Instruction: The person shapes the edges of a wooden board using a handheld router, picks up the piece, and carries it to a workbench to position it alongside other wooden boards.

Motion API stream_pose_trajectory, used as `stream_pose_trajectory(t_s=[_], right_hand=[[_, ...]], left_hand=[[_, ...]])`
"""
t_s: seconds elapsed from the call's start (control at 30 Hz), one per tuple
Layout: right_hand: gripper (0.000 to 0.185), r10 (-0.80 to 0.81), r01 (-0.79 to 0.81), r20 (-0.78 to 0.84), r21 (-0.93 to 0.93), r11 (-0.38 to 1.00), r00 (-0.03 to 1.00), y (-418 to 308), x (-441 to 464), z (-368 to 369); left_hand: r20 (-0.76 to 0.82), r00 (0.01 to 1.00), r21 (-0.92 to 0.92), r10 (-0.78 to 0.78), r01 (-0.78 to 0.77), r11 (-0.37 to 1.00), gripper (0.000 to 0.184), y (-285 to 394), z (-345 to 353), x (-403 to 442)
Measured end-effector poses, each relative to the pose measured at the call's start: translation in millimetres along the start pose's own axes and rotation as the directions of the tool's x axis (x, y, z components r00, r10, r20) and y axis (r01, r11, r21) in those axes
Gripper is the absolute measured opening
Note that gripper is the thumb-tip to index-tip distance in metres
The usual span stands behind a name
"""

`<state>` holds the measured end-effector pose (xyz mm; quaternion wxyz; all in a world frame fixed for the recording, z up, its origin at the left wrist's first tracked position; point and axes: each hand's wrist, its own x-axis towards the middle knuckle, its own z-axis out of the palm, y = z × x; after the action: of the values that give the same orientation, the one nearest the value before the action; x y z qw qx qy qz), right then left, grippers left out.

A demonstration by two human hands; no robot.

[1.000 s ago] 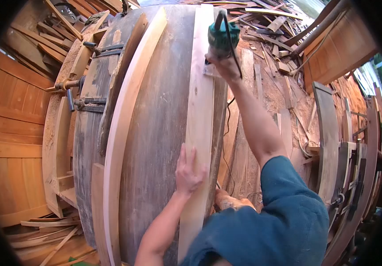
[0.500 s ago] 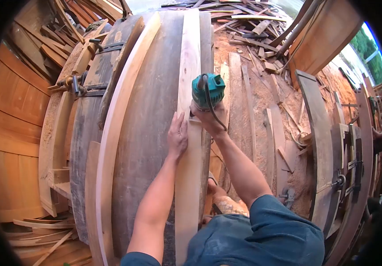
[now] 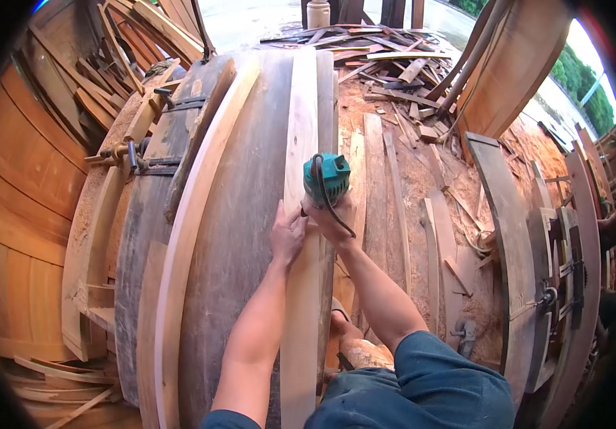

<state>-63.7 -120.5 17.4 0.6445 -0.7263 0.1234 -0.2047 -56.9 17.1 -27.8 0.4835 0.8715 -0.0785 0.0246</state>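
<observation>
My right hand point(image 3: 329, 220) is wrapped around the lower body of a teal corded router point(image 3: 328, 179), which stands upright on a long pale wooden board point(image 3: 301, 139). My left hand point(image 3: 289, 234) lies at the board's left edge, fingers stretched forward, their tips close beside the router's base. Whether those fingertips touch the base I cannot tell. The router's black cord point(image 3: 335, 214) loops down over my right hand. Beneath the board is a broad, grey, dusty work surface point(image 3: 233, 236), and the router's bit is hidden.
A curved pale plank point(image 3: 192, 200) runs along the left of the surface. Farther left, clamps point(image 3: 136, 157) hold timbers. Scrap wood point(image 3: 401, 68) is heaped at the back. Strips and sawdust cover the ground point(image 3: 419, 164) to the right, beside a dark upright plank point(image 3: 504, 214).
The view has tilted up, so the scene sits lower. The router has come slightly toward me along the board. My left fingers now lie closer to its base.
</observation>
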Motion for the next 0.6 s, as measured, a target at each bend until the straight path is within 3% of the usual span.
stream_pose_trajectory(t_s=[0.43,0.6], right_hand=[[0.049,0.022,-0.023,0.029,0.007,1.0,0.999,-18,-44,-6],[0.052,0.003,-0.007,0.049,0.089,0.996,0.999,-19,-71,-10]], left_hand=[[0.031,1.0,-0.031,0.0,0.001,1.0,0.039,-4,-15,-40],[0.035,0.999,-0.052,0.016,-0.014,0.999,0.038,-9,-17,-63]])
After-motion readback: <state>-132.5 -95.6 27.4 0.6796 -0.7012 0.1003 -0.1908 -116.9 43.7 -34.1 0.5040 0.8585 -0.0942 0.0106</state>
